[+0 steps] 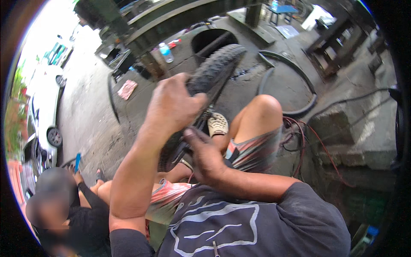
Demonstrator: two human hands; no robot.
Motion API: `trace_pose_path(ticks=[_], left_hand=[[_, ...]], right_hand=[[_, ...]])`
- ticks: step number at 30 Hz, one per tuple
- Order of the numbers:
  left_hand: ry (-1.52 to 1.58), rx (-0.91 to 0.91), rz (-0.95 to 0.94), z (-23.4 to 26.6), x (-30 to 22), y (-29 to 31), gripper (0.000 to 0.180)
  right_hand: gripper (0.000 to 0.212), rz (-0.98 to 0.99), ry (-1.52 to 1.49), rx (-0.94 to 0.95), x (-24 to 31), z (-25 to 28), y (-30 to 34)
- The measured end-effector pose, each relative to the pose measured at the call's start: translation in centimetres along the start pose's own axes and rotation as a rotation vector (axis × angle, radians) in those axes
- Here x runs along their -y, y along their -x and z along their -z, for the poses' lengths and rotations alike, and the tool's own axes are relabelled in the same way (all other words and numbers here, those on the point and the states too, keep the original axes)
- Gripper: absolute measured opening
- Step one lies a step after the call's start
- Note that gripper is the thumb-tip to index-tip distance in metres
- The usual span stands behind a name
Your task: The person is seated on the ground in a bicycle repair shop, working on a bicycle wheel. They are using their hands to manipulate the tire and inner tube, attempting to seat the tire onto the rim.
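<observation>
A bicycle wheel with a black knobby tire stands on edge between my knees, tilted away to the upper right. My left hand is closed over the top of the tire, its thumb along the right side. Lower down, my right hand is closed at the wheel's near right side, thumb up against the rim. Its other fingers are partly hidden by the hand itself. Part of the hub and spokes shows dimly between the two hands.
Beyond the wheel is a black bucket, with a plastic bottle to its left. A cut tire strip curves across the floor at right, near red hoses. A pink cloth lies left. Another person sits at lower left.
</observation>
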State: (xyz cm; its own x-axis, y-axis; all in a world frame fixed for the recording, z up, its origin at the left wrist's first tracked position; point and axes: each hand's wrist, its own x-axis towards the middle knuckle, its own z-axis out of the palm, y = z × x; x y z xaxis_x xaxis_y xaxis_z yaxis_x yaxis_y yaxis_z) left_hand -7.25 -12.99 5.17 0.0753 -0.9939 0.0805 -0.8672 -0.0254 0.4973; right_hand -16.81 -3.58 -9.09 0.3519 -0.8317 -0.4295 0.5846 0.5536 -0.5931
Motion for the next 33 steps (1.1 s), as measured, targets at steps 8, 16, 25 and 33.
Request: trace_pose_path(ticks=[8,16,25,33], left_hand=[[-0.085,-0.073,0.067,0.7,1.0,1.4,0.046],[0.091,-0.100,0.100,0.9,2.6,3.0,0.050],[0.526,0.599,0.098,0.4,12.3,7.9,0.103],[0.644,0.630,-0.223,-9.1,4.6,16.0,0.111]], right_hand=[[0.038,-0.053,0.141,0.029,1.0,-5.7,1.1],[0.036,-0.148,-0.011,0.094,0.8,-5.4,0.9],[0.051,-0.232,-0.213,0.190,4.9,-0.1,2.7],[0.080,-0.270,-0.018,-0.004,10.6,8.0,11.6]])
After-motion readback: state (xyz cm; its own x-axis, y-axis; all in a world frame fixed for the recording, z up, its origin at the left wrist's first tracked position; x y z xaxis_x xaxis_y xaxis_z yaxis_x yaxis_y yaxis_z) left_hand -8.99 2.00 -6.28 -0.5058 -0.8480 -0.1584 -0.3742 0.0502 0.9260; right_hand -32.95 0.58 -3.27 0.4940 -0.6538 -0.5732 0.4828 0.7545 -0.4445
